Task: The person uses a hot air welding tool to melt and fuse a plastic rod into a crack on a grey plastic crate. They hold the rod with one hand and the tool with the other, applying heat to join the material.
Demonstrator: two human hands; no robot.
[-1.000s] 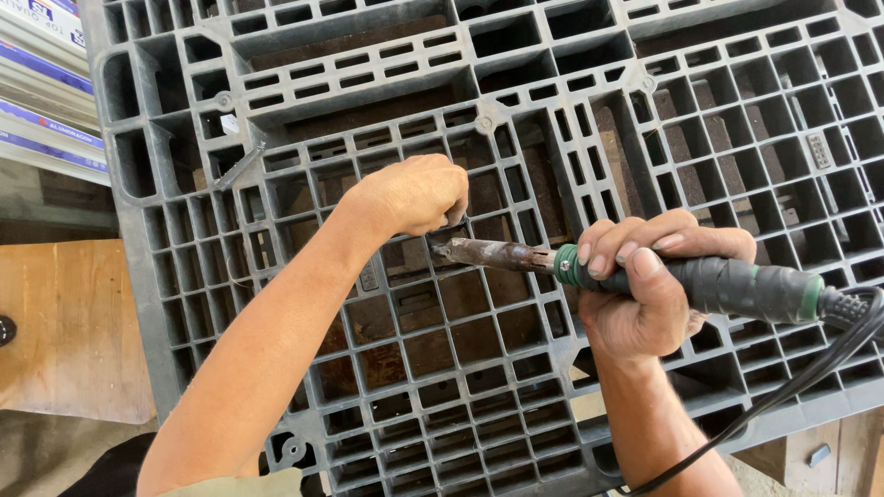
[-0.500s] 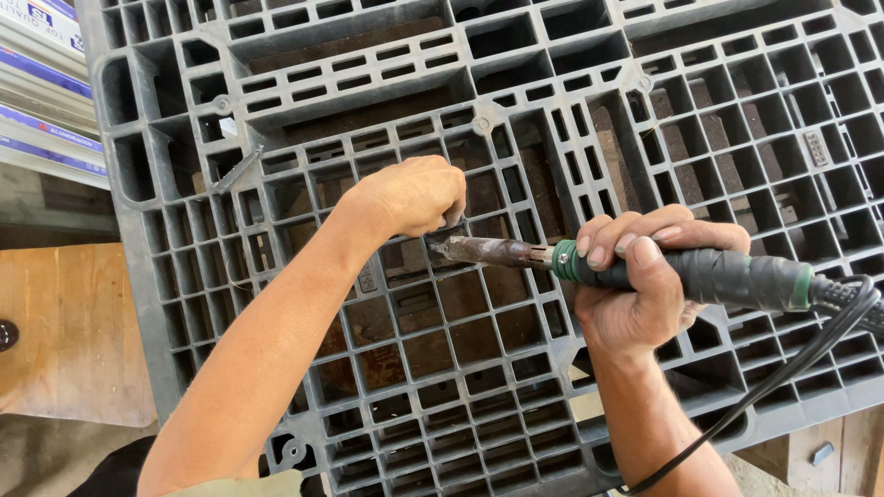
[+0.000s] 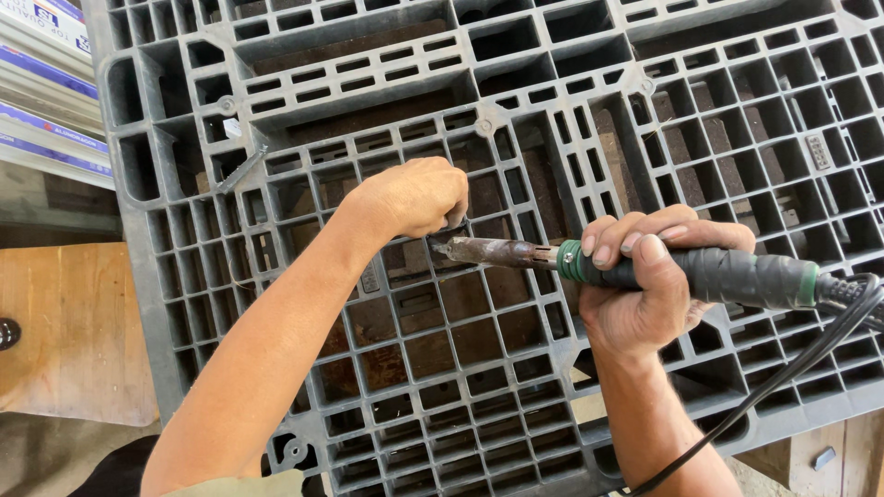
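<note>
Right hand (image 3: 645,294) clamps the black-and-green corded soldering iron (image 3: 645,267), tip at 9 o'clock; left hand (image 3: 414,198), fist closed, steadies the grey plastic grid pallet (image 3: 552,110) rib, so keep fingers off the tip.

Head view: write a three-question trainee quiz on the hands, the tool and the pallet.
1. True or false: the right hand grips the green-collared, black-handled corded heating tool.
2. Where does the tool's rusty metal tip point? A) at the brown wooden board B) at the left hand on the grey plastic grid pallet C) straight upward
3. Which hand has nothing visible in it?

Key: 1 true; 2 B; 3 the left hand.
</note>
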